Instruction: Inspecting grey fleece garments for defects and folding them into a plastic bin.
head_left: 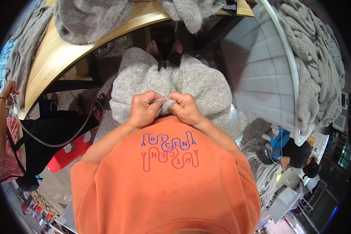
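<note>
A grey knitted garment (134,82) lies spread over my lap, its fuzzy folds reaching out to both sides. My left hand (144,109) pinches a bunched bit of its edge between thumb and fingers. Close beside it, my right hand (185,107) grips the same gathered edge, with the thumbs almost meeting over it. Both hands are held near my body, just beyond the hem of my orange shirt (163,187). Whether anything small is tucked between the fingertips cannot be made out.
A curved wooden table (54,50) carries grey knit piles (91,19). To the right stands a large pale bin (257,58) heaped with grey knitwear (316,58). At left, another person's hand (7,89) is by the table; a red stool (70,154) is below. Another person sits lower right.
</note>
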The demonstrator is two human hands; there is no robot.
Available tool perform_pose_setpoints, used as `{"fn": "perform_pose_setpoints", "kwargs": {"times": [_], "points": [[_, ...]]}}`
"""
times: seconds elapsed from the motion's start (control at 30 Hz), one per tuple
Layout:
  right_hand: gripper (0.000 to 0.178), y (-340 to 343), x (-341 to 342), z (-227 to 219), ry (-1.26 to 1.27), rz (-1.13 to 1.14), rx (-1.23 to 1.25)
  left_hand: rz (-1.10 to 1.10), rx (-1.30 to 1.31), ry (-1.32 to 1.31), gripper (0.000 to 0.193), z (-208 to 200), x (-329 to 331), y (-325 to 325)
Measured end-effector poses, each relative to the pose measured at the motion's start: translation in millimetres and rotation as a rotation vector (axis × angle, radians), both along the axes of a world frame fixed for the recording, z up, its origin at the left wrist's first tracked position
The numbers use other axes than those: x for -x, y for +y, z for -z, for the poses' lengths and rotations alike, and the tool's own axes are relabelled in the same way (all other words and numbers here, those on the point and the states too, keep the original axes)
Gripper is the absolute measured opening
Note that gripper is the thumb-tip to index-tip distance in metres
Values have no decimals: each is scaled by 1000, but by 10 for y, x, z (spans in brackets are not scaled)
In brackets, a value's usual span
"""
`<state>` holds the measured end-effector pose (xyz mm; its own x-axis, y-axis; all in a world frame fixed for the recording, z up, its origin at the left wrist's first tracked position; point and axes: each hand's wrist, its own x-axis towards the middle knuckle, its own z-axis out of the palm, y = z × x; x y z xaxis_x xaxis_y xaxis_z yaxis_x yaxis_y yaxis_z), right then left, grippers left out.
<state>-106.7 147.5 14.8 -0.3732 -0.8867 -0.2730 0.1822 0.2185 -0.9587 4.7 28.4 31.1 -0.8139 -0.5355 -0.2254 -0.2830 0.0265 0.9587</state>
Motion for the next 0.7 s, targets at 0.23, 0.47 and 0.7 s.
{"fn": "perform_pose_setpoints", "kwargs": {"times": [0.23,0.47,0.7], "points": [[14,-78,70,84,97,107,26,-17,404,172,10,73,122,-72],[12,-219,132,-73,441,164,71,32,793,387,19,73,214,-130],[25,-217,145,-99,987,127,142,89,819,484,22,47,224,-115]]}}
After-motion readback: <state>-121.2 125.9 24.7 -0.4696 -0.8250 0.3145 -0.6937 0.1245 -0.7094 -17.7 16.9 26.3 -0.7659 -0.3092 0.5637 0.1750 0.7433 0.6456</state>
